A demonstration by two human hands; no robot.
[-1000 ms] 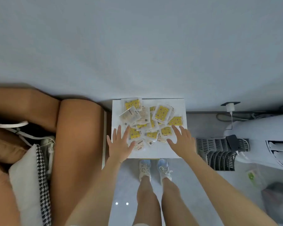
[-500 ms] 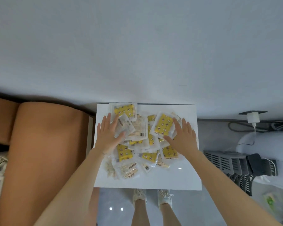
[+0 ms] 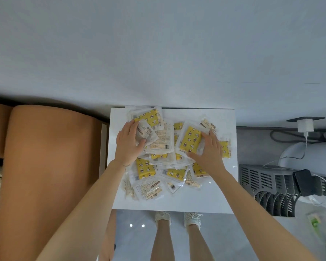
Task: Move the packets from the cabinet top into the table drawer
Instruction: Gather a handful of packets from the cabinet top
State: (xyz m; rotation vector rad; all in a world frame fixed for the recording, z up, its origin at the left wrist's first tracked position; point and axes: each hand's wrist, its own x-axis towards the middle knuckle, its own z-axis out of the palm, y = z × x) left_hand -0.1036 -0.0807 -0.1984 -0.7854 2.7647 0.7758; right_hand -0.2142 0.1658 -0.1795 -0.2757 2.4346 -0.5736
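Clear-and-yellow plastic packets [image 3: 174, 173] heaped on white square cabinet top [image 3: 205, 200], between both hands. Left hand [image 3: 128, 146] pinching pale plastic packet [image 3: 146, 133] at 2 o'clock. Right hand [image 3: 208, 152] clasping yellow star-print packet [image 3: 189, 142] at 10 o'clock, long axis 1-to-7.

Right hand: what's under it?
The right hand holds a yellow packet at the pile's right side; more packets stick out beneath. What lies directly under the palm is covered.
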